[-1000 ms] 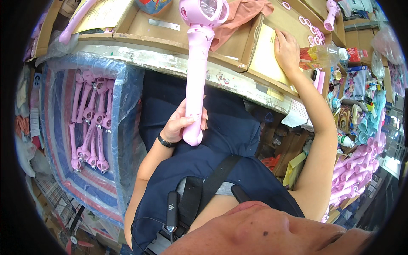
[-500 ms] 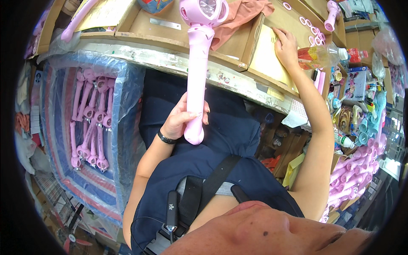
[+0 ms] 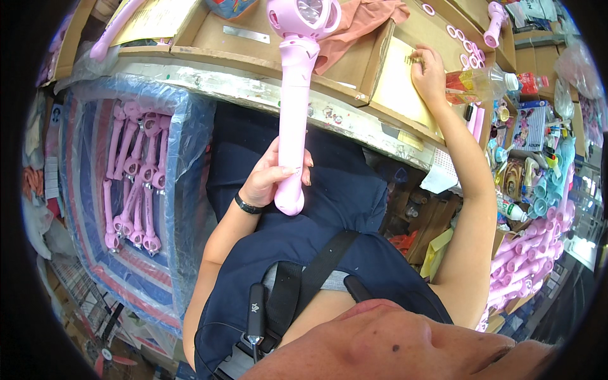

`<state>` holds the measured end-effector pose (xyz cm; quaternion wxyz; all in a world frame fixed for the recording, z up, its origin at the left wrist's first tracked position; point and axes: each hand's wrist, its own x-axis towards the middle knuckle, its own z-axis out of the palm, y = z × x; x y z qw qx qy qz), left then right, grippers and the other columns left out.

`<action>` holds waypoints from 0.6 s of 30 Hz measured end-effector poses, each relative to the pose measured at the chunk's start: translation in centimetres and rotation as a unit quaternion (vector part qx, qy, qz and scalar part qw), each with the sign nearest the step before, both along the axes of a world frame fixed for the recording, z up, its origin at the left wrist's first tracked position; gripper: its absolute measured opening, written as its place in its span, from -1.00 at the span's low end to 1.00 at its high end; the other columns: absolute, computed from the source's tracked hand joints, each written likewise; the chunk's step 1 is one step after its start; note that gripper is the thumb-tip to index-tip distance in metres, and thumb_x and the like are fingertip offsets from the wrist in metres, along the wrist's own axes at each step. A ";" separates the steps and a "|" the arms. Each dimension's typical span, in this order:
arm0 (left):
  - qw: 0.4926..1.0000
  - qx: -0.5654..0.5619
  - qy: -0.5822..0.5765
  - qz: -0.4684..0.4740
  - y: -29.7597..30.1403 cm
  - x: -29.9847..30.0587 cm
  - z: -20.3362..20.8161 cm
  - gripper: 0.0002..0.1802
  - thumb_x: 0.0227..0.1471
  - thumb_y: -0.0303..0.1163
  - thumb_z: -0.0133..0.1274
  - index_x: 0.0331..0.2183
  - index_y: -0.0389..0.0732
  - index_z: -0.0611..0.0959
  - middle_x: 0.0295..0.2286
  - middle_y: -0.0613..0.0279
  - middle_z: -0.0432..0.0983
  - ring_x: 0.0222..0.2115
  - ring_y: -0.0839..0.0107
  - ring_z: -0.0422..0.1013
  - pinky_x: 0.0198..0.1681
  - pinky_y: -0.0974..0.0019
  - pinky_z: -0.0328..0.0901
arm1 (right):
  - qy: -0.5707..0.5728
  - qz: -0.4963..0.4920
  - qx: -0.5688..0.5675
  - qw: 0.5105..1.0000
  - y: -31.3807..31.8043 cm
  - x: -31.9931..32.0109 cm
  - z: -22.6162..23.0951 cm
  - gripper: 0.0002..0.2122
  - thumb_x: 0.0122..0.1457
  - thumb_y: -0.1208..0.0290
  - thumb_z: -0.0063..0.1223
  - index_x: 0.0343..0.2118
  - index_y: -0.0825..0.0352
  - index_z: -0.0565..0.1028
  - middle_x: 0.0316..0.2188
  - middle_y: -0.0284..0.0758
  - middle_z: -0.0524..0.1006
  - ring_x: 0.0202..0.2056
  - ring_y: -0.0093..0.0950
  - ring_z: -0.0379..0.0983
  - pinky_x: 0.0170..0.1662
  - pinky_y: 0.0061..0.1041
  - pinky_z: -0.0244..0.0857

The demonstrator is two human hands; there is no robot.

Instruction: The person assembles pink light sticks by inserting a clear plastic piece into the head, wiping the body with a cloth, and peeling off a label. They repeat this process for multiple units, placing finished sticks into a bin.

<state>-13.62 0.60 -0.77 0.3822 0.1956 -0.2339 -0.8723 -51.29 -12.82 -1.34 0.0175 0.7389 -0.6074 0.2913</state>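
A pink toy wand (image 3: 292, 120) with a caged, clear-centred head stands nearly upright in front of me. My left hand (image 3: 269, 177) is wrapped round the lower part of its handle, thumb across the front. Farther right, my right hand (image 3: 429, 73) rests over a pale yellow sheet (image 3: 400, 92) in a cardboard tray. Its fingers are bent and drawn together at the sheet's surface; whatever they may pinch is too small to make out.
At left, a plastic-lined bag (image 3: 183, 145) holds several pink wands (image 3: 136, 171). Pink rings (image 3: 467, 47) and a clear bottle (image 3: 478, 85) lie beyond my right hand. A metal ruler (image 3: 246, 34) and orange cloth (image 3: 354, 28) lie in the middle tray. More pink handles (image 3: 522, 259) are stacked at right.
My right hand's fingers have curled in and shifted slightly right and down over the yellow sheet. My left hand and the wand have hardly moved.
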 end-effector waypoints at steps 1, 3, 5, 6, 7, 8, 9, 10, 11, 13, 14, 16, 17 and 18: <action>1.000 -0.005 0.001 -0.002 -0.1 -0.1 0.2 -0.22 -0.14 -0.43 0.06 0.14 -0.23 0.15 -0.29 0.03 0.39 -0.38 0.31 0.45 -0.27 0.27 0.38 | -0.008 -0.007 0.006 1.000 0.1 0.1 0.0 -0.73 -0.11 0.60 -0.10 -0.27 0.36 0.45 -0.16 -0.18 0.44 -0.09 -0.18 0.33 0.01 -0.33 0.19; 1.000 -0.014 -0.010 0.007 -0.5 -0.3 0.6 -0.27 -0.13 -0.43 0.05 0.10 -0.24 0.18 -0.28 0.03 0.40 -0.36 0.30 0.45 -0.26 0.26 0.39 | -0.027 -0.023 -0.004 0.999 0.1 0.2 0.1 -0.66 -0.13 0.60 -0.10 -0.19 0.36 0.45 -0.12 -0.17 0.42 -0.06 -0.18 0.30 0.03 -0.33 0.19; 0.999 -0.024 -0.036 0.023 -1.1 -0.7 1.1 -0.33 -0.12 -0.44 0.05 0.06 -0.25 0.21 -0.26 0.02 0.40 -0.35 0.29 0.46 -0.25 0.25 0.40 | -0.030 -0.029 -0.036 0.999 -0.1 0.4 0.1 -0.59 -0.13 0.59 -0.10 -0.11 0.34 0.45 -0.06 -0.16 0.39 -0.03 -0.17 0.28 0.04 -0.33 0.19; 0.998 -0.016 -0.053 0.031 -1.6 -0.8 1.4 -0.36 -0.12 -0.45 0.05 0.04 -0.25 0.22 -0.26 0.02 0.40 -0.35 0.29 0.46 -0.24 0.24 0.40 | 0.010 -0.048 -0.014 0.999 -0.2 0.5 0.1 -0.57 -0.13 0.59 -0.11 -0.08 0.33 0.44 -0.05 -0.17 0.38 -0.01 -0.17 0.27 0.04 -0.33 0.19; 0.997 -0.011 -0.072 0.035 -2.1 -0.9 1.7 -0.38 -0.12 -0.45 0.04 0.02 -0.25 0.23 -0.25 0.02 0.40 -0.35 0.29 0.46 -0.24 0.24 0.40 | 0.065 -0.055 0.007 0.996 -0.3 0.5 0.1 -0.55 -0.12 0.59 -0.12 -0.06 0.31 0.43 -0.03 -0.17 0.37 0.01 -0.18 0.25 0.04 -0.32 0.19; 0.995 -0.007 -0.090 0.043 -2.7 -1.1 2.0 -0.40 -0.11 -0.45 0.04 0.00 -0.25 0.24 -0.25 0.02 0.41 -0.34 0.29 0.46 -0.24 0.24 0.40 | 0.117 -0.057 0.020 0.991 -0.3 0.5 0.2 -0.52 -0.12 0.59 -0.13 -0.03 0.29 0.43 -0.02 -0.17 0.35 0.03 -0.18 0.23 0.05 -0.32 0.19; 0.993 -0.015 -0.100 0.056 -3.3 -1.3 2.3 -0.40 -0.10 -0.45 0.05 0.01 -0.24 0.24 -0.25 0.04 0.42 -0.34 0.29 0.46 -0.25 0.26 0.41 | 0.107 -0.051 0.037 0.992 -0.3 0.5 0.2 -0.53 -0.12 0.60 -0.15 -0.03 0.28 0.43 -0.01 -0.16 0.35 0.03 -0.17 0.24 0.06 -0.32 0.18; 0.991 -0.021 -0.119 0.062 -3.8 -1.6 2.5 -0.41 -0.09 -0.44 0.05 0.01 -0.24 0.24 -0.25 0.05 0.42 -0.34 0.31 0.46 -0.26 0.27 0.40 | 0.094 -0.041 0.046 0.994 -0.3 0.5 0.2 -0.53 -0.11 0.60 -0.17 -0.04 0.28 0.44 0.00 -0.15 0.34 0.03 -0.16 0.24 0.08 -0.33 0.16; 0.988 -0.031 -0.133 0.071 -4.4 -1.8 2.8 -0.41 -0.08 -0.44 0.06 0.01 -0.23 0.24 -0.25 0.05 0.42 -0.35 0.32 0.46 -0.26 0.28 0.40 | 0.080 -0.033 0.046 0.995 -0.1 0.5 0.3 -0.53 -0.11 0.61 -0.20 -0.05 0.27 0.45 0.01 -0.14 0.34 0.03 -0.14 0.25 0.10 -0.33 0.15; 0.985 -0.053 -0.135 0.094 -5.1 -2.5 3.1 -0.49 0.00 -0.40 0.04 -0.02 -0.22 0.26 -0.32 0.10 0.44 -0.45 0.41 0.45 -0.38 0.36 0.40 | 0.058 -0.020 0.029 0.998 0.2 0.6 0.5 -0.59 -0.10 0.58 -0.13 -0.11 0.27 0.48 -0.02 -0.16 0.37 0.02 -0.16 0.27 0.07 -0.29 0.18; 0.985 -0.040 -0.141 0.096 -5.4 -2.7 3.2 -0.51 0.01 -0.40 0.05 -0.03 -0.23 0.26 -0.36 0.13 0.44 -0.49 0.44 0.43 -0.42 0.39 0.39 | 0.045 -0.029 0.037 0.998 0.4 0.6 0.7 -0.62 -0.09 0.57 -0.10 -0.14 0.28 0.50 -0.03 -0.17 0.38 0.01 -0.17 0.28 0.06 -0.27 0.19; 0.985 -0.030 -0.141 0.099 -5.5 -3.0 3.3 -0.53 0.02 -0.41 0.06 -0.06 -0.25 0.26 -0.42 0.18 0.44 -0.57 0.50 0.41 -0.50 0.44 0.37 | 0.043 -0.010 0.021 0.999 1.0 0.6 1.1 -0.67 -0.05 0.52 -0.05 -0.16 0.26 0.52 -0.02 -0.17 0.39 0.01 -0.16 0.29 0.06 -0.27 0.19; 0.980 -0.039 -0.156 0.117 -5.3 -3.2 3.3 -0.55 0.05 -0.41 0.05 -0.06 -0.25 0.27 -0.48 0.23 0.43 -0.62 0.54 0.38 -0.57 0.47 0.34 | 0.045 -0.002 0.028 0.999 1.3 0.7 1.4 -0.70 -0.03 0.50 -0.03 -0.18 0.26 0.52 -0.02 -0.17 0.39 0.01 -0.16 0.29 0.07 -0.26 0.19; 0.976 -0.057 -0.161 0.132 -5.0 -3.0 3.4 -0.55 0.05 -0.41 0.05 -0.05 -0.25 0.27 -0.48 0.22 0.43 -0.62 0.54 0.39 -0.56 0.47 0.34 | 0.097 -0.002 0.017 0.995 1.6 0.7 1.7 -0.71 -0.01 0.48 -0.02 -0.17 0.25 0.52 -0.01 -0.17 0.39 0.02 -0.15 0.28 0.07 -0.27 0.19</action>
